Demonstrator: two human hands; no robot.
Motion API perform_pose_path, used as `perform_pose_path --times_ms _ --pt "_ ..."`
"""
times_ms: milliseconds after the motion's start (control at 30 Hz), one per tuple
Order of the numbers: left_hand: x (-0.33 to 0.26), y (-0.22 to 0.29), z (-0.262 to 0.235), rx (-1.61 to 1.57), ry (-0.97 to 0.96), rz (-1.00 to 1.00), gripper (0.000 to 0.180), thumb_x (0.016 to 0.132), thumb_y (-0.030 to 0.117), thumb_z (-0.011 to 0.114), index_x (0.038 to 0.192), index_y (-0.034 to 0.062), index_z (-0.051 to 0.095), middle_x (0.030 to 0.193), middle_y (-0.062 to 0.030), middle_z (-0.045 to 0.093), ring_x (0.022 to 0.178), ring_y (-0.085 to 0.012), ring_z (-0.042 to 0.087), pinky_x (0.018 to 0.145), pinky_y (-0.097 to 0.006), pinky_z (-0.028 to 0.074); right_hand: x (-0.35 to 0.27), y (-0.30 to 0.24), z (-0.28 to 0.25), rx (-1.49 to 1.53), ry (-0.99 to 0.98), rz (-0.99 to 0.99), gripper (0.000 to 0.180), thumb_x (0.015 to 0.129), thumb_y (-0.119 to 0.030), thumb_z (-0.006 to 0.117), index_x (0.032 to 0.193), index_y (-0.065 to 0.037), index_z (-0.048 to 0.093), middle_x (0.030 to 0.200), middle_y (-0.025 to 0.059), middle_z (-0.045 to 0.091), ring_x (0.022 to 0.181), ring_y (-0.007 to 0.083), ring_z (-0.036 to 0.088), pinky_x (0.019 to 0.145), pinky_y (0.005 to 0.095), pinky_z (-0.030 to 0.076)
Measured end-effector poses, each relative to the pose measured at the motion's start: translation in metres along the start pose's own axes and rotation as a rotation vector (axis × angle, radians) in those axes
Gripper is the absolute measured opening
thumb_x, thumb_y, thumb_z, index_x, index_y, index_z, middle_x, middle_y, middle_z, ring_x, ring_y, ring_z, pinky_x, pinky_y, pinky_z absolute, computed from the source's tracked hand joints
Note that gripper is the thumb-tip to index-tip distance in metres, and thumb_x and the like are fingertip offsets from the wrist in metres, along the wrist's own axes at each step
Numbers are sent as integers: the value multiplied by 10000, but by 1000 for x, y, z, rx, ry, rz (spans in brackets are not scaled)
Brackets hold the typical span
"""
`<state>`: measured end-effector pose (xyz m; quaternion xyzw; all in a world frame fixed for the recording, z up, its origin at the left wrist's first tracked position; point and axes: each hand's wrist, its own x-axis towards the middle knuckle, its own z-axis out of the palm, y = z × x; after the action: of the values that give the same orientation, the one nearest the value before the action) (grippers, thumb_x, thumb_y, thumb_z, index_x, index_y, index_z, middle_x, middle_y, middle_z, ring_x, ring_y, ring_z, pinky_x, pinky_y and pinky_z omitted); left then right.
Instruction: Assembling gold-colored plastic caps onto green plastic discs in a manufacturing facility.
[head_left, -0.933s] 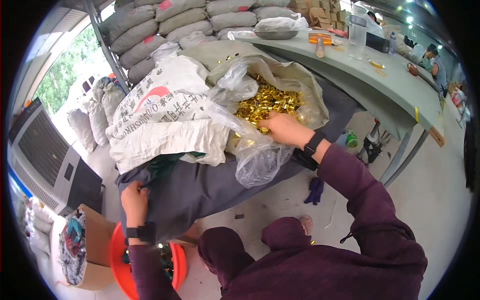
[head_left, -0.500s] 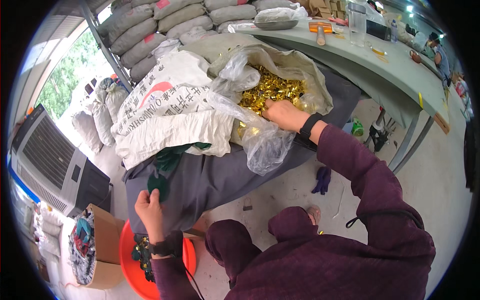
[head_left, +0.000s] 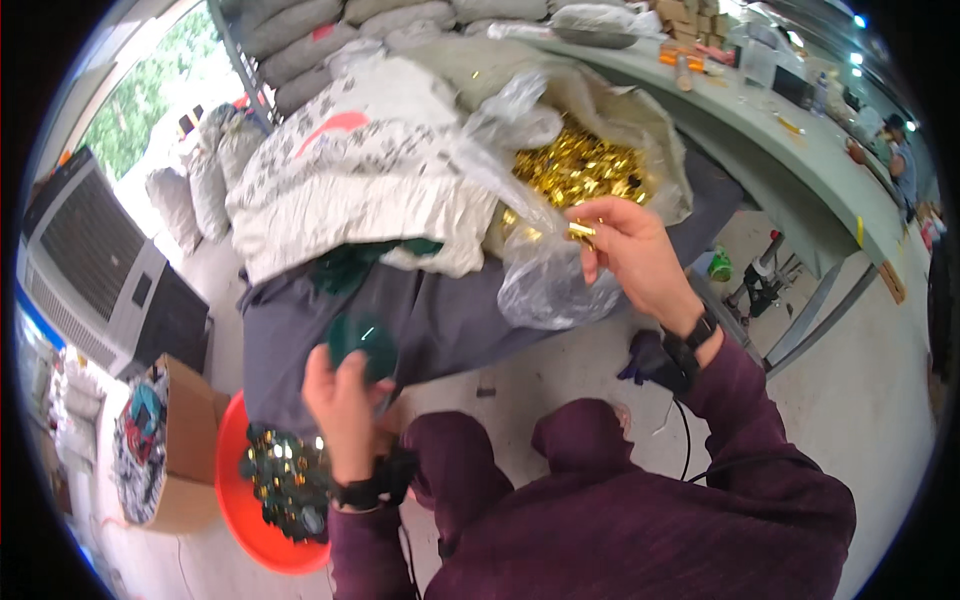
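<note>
My left hand point(head_left: 340, 405), closed, pinches a dark green round translucent piece point(head_left: 364, 342) over the near edge of the grey-covered table point(head_left: 280, 350). Between the thumb and fingers of my right hand point(head_left: 645, 258) is a small shiny gold piece point(head_left: 581, 232). That hand is just in front of an open sack point(head_left: 672, 190) lined with clear plastic point(head_left: 550, 290), heaped with similar gold pieces point(head_left: 585, 165). More dark green pieces point(head_left: 345, 268) stick out from under a white woven sack point(head_left: 400, 215) lying on the table.
Below my left hand, an orange-red basin point(head_left: 228, 480) holds dark green pieces with gold bits. A cardboard box point(head_left: 195, 425) and an air cooler point(head_left: 95, 270) stand at the left. On the right is a long grey-topped table point(head_left: 720, 110); stacked sacks point(head_left: 300, 45) are behind.
My right hand has lifted out of the gold heap toward me with a gold piece. My left hand has moved slightly right, carrying a green piece away from the sack's mouth.
</note>
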<state>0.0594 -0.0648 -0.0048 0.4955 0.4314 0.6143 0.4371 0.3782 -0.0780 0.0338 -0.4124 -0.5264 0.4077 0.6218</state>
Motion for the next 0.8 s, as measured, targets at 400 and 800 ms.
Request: perform_pose_path --times_ms 400,800 --pt "-66 -22 52 159 -242 50 134 889 59 559 1002 -11 541 815 -30 629 575 -61 573 489 -173 414 -69 66 80 228 -222 62 294 842 42 601 1131 -10 598 977 31 575 786 109 607 689 250 531" --pt "-71 -33 55 191 -260 81 136 853 -22 558 988 -39 569 809 -24 618 626 -40 559 541 -194 480 -79 70 85 228 -221 27 262 852 41 593 1107 -20 604 954 12 561 812 65 572 735 206 483"
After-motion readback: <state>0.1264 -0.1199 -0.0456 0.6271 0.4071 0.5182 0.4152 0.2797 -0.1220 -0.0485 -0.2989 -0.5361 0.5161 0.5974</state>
